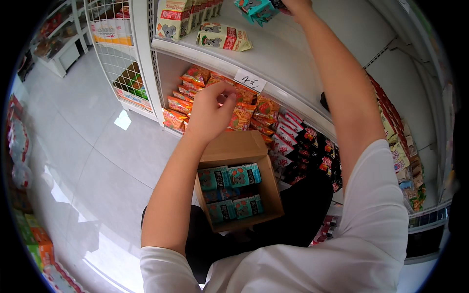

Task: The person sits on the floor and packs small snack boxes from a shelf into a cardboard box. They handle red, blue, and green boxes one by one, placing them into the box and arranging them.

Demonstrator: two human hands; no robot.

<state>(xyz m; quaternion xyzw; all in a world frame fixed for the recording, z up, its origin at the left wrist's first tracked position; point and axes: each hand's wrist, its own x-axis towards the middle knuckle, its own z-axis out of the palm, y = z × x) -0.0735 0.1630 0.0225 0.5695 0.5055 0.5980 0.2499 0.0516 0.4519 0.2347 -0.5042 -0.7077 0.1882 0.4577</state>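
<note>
At the top of the head view, my right hand (296,6) grips a teal snack packet (258,10) over the white shelf (285,47). My left hand (216,108) hangs bent above the open cardboard box (273,186), near the shelf's front edge; it holds nothing I can see, and some of its fingers are hidden. Inside the box lie several teal packets (244,175) printed with a grey cartoon animal. One cream and red packet (224,37) lies on its side on the shelf, and a row of upright cream packets (174,20) stands left of it.
A handwritten price card (250,80) is on the shelf edge. Below it are orange snack bags (240,117) and black snack bags (326,161). To the left stands a white wire rack (117,55) on the tiled floor (110,146). More packets (397,154) line a shelf at right.
</note>
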